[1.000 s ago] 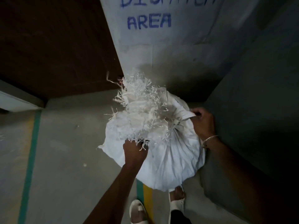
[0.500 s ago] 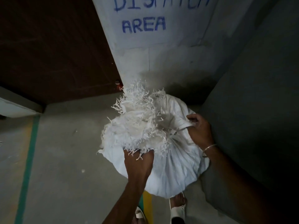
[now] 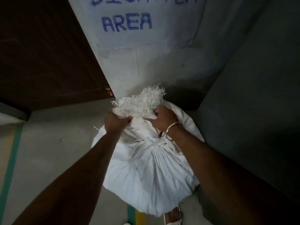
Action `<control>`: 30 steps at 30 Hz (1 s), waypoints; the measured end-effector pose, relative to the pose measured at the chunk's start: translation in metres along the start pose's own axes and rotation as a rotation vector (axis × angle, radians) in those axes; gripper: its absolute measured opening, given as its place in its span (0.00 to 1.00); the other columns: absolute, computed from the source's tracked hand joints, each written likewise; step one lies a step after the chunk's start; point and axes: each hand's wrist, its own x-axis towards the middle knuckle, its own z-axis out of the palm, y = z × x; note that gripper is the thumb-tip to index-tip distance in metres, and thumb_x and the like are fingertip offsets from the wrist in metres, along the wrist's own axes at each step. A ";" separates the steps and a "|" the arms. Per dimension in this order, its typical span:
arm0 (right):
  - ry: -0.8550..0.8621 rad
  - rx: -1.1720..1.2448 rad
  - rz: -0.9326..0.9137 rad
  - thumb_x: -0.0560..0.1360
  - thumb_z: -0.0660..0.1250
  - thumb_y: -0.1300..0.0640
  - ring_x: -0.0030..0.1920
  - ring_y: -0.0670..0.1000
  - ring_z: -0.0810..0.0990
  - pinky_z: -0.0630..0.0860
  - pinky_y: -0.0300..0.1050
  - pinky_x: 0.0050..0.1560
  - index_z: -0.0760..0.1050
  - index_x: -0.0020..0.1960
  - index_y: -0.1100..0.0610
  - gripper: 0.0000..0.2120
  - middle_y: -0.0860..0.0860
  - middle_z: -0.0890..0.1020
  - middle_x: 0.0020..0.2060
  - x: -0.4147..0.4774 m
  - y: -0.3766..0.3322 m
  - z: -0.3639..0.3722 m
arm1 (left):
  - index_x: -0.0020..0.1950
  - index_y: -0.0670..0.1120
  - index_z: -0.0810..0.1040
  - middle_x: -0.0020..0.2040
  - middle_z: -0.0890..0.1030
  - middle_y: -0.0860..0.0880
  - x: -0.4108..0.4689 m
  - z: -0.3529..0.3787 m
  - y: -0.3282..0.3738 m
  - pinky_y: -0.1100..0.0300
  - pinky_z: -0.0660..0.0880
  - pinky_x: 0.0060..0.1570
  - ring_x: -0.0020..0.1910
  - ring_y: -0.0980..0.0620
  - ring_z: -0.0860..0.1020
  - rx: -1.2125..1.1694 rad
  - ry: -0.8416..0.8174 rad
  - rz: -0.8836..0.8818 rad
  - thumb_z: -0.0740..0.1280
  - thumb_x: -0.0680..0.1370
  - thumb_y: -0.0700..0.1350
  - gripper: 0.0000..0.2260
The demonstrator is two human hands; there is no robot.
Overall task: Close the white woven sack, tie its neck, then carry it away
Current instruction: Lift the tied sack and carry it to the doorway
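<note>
Head view: our left hand (image 3: 116, 121) and right hand (image 3: 164, 119) clutch the frayed top (image 3: 139, 101) of the white woven sack (image 3: 154, 176), fingers (image 3: 156, 113) curled tight. Its tied neck (image 3: 156, 143) lies just below.

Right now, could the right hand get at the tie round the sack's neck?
Probably yes: the tie lies bare just below the right hand, with nothing over it. That hand grips the sack by its frayed top, so it must let go first.
</note>
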 end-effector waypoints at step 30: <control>0.483 0.260 0.209 0.78 0.57 0.34 0.74 0.55 0.68 0.66 0.58 0.74 0.67 0.75 0.49 0.31 0.54 0.70 0.74 -0.170 0.126 0.036 | 0.80 0.42 0.64 0.79 0.65 0.36 -0.150 -0.010 -0.115 0.44 0.60 0.77 0.79 0.38 0.62 -0.017 -0.013 -0.090 0.61 0.79 0.67 0.38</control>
